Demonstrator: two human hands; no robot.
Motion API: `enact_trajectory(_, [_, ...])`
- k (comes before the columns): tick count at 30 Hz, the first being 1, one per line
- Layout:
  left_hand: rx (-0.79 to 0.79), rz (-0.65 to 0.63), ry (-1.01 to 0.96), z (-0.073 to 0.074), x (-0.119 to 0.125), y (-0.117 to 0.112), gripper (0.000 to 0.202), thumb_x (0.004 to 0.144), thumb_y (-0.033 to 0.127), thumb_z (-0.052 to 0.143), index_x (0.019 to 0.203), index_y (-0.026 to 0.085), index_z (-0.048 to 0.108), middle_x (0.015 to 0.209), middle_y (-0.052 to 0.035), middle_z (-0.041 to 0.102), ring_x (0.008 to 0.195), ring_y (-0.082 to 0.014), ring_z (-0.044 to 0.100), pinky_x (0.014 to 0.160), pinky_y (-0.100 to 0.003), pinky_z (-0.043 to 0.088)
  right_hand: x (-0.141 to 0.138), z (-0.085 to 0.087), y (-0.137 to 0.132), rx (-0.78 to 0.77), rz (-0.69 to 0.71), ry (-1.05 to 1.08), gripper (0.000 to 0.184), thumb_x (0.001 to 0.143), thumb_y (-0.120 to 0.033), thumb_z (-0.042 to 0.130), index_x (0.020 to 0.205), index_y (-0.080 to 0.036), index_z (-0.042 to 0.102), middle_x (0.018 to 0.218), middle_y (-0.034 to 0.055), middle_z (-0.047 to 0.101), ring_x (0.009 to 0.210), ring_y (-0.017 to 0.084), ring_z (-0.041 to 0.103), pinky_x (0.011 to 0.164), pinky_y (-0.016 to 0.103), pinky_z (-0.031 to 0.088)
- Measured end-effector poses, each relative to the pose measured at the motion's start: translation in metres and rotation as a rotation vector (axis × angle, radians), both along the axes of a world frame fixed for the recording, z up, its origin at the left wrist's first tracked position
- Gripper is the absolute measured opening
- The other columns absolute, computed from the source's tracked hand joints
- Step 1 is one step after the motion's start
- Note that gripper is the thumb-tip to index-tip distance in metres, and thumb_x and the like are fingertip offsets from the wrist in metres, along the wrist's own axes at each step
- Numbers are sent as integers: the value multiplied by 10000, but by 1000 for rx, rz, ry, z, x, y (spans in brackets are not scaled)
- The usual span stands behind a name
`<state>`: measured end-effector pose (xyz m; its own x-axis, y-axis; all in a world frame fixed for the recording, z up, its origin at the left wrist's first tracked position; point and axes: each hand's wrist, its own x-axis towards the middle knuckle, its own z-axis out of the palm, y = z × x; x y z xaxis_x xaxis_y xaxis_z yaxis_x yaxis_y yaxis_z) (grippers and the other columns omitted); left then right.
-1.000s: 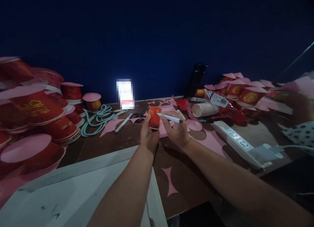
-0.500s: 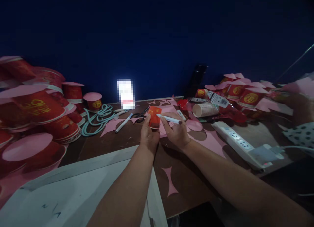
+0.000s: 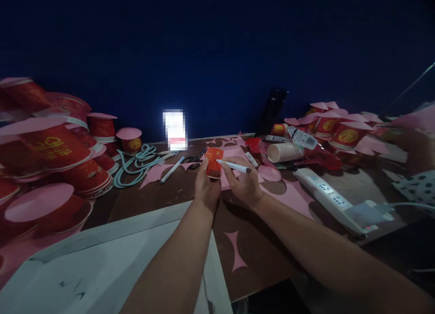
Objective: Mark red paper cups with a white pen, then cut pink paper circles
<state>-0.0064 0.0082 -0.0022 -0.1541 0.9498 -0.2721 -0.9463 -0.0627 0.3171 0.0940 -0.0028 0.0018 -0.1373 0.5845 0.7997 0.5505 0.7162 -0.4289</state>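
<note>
Barely anything has moved since a second ago, just the white pen dipping a touch lower while both hands stay put. Left hand is wrapped around the small red cup, fingers up its side, pinning it on a pink paper sheet. That cup sits well to the left of the power strip, a bit farther back on the table. Right hand pinches the pen between thumb and fingers, between the cup and the power strip, with the tip right against the cup's side.

Left of the power strip and past the cup there's a pair of scissors, a second pen and a teal cord in a loose coil. Just behind the power strip lies a stack of plain paper cups on its side. Far left of it, a big pile of red cups topped with pink circles. A pink scrap sits nearer me than the power strip, beside a white board.
</note>
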Motion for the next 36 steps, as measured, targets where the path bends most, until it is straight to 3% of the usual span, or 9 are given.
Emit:
enact_trajectory(5, [1,-16,-14,3,-1,-1,111,842,162,529,837,137,637,789,-29,690,706,-99,638,803,-226,480,-1,1,-3,-34,26,40,165,868,-274,550,983,-221,656,958,44,696,914,180,641,861,341,504])
enact_trajectory(8, [-1,-7,-17,5,-2,-2,113,837,178,537,831,140,643,798,-32,692,711,-102,637,791,-226,479,-1,3,-3,-125,76,174,195,872,-300,547,1017,-223,651,977,44,696,828,157,654,844,332,513])
enact_trajectory(13, [4,21,7,3,-5,0,96,811,217,571,787,152,637,749,-19,680,683,-122,633,744,-264,494,4,0,12,-409,168,562,278,872,-395,513,1089,-243,599,899,30,695,620,107,638,604,267,532])
enact_trajectory(18, [-74,1,19,4,-4,0,92,789,232,590,793,155,640,740,-24,677,672,-139,634,718,-281,506,7,-7,26,-736,275,759,289,792,-434,609,1016,-255,572,972,18,677,785,135,670,651,262,541])
enact_trajectory(21, [-48,-28,23,6,-2,-2,100,794,231,575,784,158,643,734,-23,674,663,-137,633,705,-270,506,5,-9,26,-854,415,799,367,743,-405,680,1054,-270,538,1001,7,671,850,148,661,714,294,550])
enact_trajectory(25, [-21,-76,23,7,0,-6,117,793,230,571,794,146,653,764,-39,681,666,-149,634,701,-282,513,-1,-8,17,-894,621,853,416,727,-306,713,1097,-268,526,1025,-2,670,897,148,651,824,325,534])
enact_trajectory(28, [-14,-98,7,6,1,-7,125,791,227,571,820,144,660,791,-47,685,698,-160,641,724,-294,517,-4,-7,10,-910,701,899,451,723,-252,714,1133,-269,525,1037,-1,665,914,155,649,833,324,529])
enact_trajectory(36, [60,-140,43,7,9,-11,226,800,297,601,967,156,660,838,-48,702,715,-143,644,754,-279,512,1,-1,15,-974,680,907,374,727,-273,698,1078,-273,569,1014,-10,687,818,149,664,740,287,543])
